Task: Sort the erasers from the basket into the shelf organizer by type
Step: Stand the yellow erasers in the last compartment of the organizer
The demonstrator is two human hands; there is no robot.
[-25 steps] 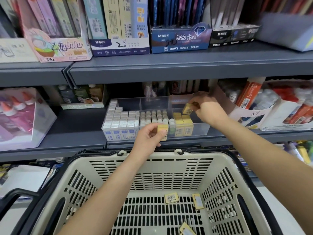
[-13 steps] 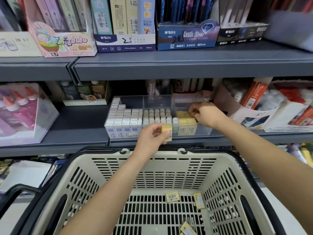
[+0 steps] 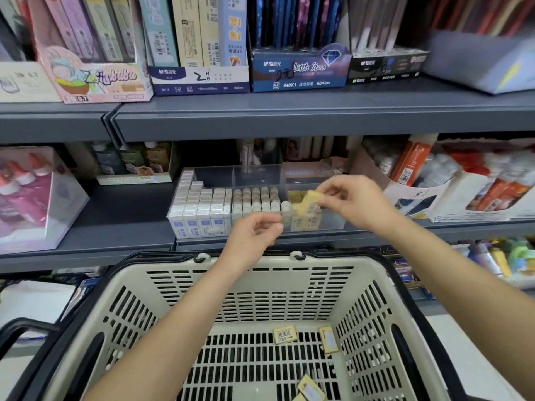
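Roughly, shelf (image 3: pixel 115 215): grey store shelving; its middle level carries the organizer, with stationery boxes beside and above it.
basket (image 3: pixel 249 263): cream and slotted, just below us and in front of the shelf; three loose erasers (image 3: pixel 285 334) lie on its floor (a fourth may peek in at the bottom edge, too cropped to say).
organizer (image 3: pixel 254 175): clear, with compartments. White-and-blue erasers (image 3: pixel 199 209) fill the left one, round-topped erasers (image 3: pixel 254 198) the middle, and a yellow row (image 3: pixel 304 221) stands in the right one, with bare room beside it.
right hand (image 3: pixel 356 204): raised over the right compartment, its grip pinching the yellow eraser.
left hand (image 3: pixel 252 235): near the organizer's front wall, grip narrow with fingers curled in, and we see nothing in it.
yellow eraser (image 3: pixel 311 199): tilted, in the air just above the yellow row.
step: we judge this the placing of one yellow piece with its kind; the sorting looks well along.
next move: we would turn the piece upright, lower it beside the row, let go, then reach into the basket.
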